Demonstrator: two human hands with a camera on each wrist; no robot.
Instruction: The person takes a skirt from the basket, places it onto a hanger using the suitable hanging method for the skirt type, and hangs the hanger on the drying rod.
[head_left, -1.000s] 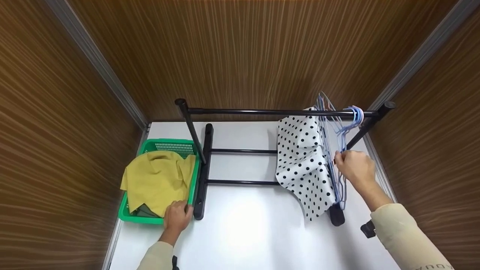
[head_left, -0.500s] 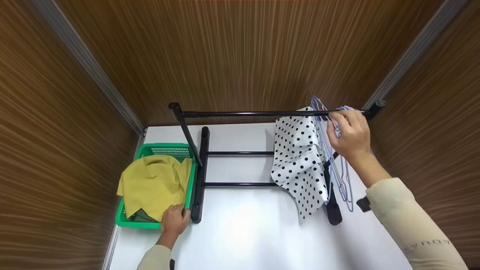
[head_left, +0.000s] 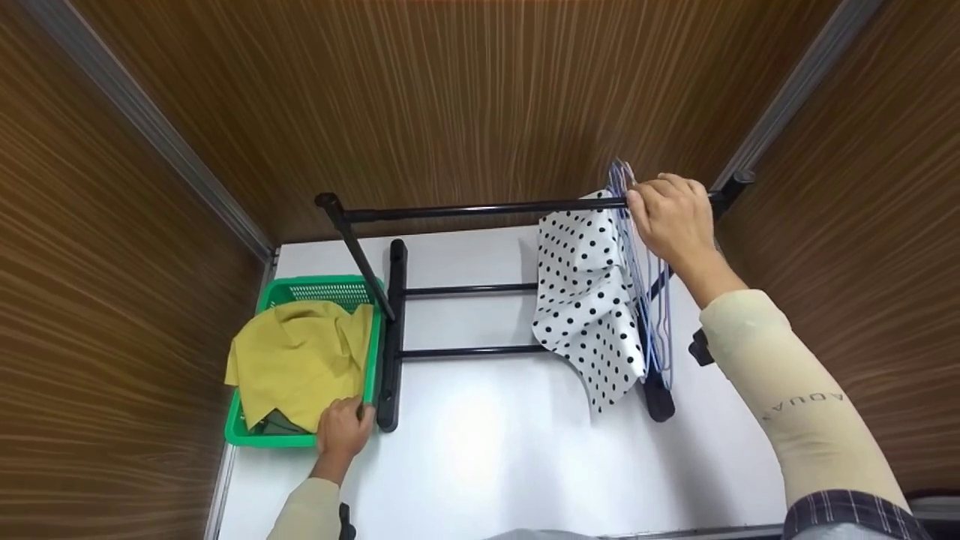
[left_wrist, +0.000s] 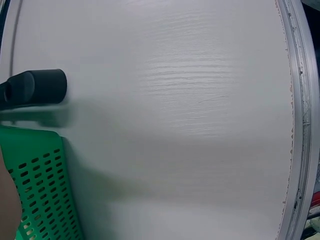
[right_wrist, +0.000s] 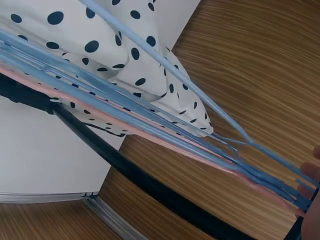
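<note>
Woodgrain walls (head_left: 450, 90), blue hangers (right_wrist: 165, 63) hooks-up, crosswise to rail (head_left: 480, 210), right fingers (head_left: 654, 190) clasping them, left fingers (head_left: 345, 406) gripping green basket (head_left: 274, 440).

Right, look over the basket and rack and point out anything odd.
No spill or damage shows. The yellow cloth flops over the left rim of the green basket instead of lying fully inside; the polka-dot cloth hangs lopsided, its lower edge slanting to a point.

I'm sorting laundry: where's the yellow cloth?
At left in the head view, the yellow cloth lies in the green basket, partly over its left rim, left of the black rack.
</note>
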